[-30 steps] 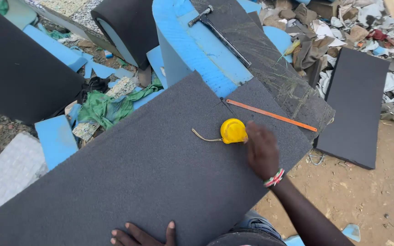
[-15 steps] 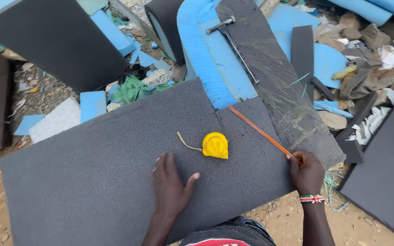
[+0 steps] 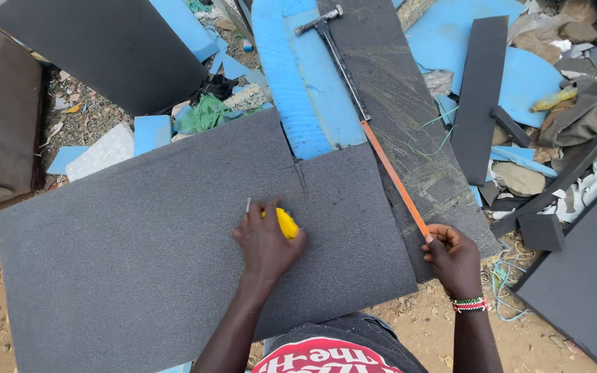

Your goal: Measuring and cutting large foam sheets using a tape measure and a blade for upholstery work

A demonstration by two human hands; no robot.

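Evidently little is done yet: on the grey foam sheet (image 3: pixel 139 255) the yellow tape (image 3: pixel 285 223) is covered and gripped by the left hand (image 3: pixel 265 242), while the orange blade (image 3: pixel 395 178), at its right edge, is pinched by the right hand (image 3: pixel 452 257); the sheet is uncut.

Even, soft daylight fills the view, as under an overcast sky; no hard shadows fall, only a faint dark edge under the grey foam sheet (image 3: pixel 139 242) on the dirt. Colours are bright, the blue foam (image 3: pixel 305 83) almost glowing, with no glare. The centre is sharp enough to show the foam's grain. Lines bend slightly towards the corners, and the far scraps look softer.
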